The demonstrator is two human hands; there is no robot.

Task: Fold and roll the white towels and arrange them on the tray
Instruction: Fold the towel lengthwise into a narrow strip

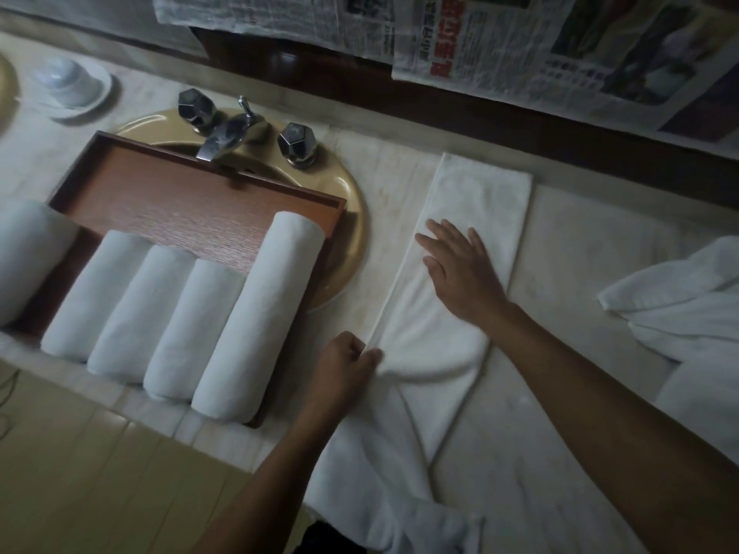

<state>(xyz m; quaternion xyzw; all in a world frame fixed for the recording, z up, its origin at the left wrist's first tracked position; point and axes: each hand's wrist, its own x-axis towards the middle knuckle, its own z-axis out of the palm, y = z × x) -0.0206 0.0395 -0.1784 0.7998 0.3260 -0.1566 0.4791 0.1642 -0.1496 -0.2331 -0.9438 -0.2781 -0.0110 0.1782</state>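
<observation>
A white towel, folded into a long strip, lies on the marble counter right of the sink. My right hand rests flat on its middle, fingers straight and spread. My left hand pinches the towel's left edge near the front, where the cloth bunches and hangs over the counter's edge. On the left, a brown wooden tray sits across the sink and holds several rolled white towels side by side.
A chrome faucet with two dark knobs stands behind the tray over the tan sink. Loose white towels are heaped at the right. An upturned white cup on a saucer stands far left. Newspaper covers the wall.
</observation>
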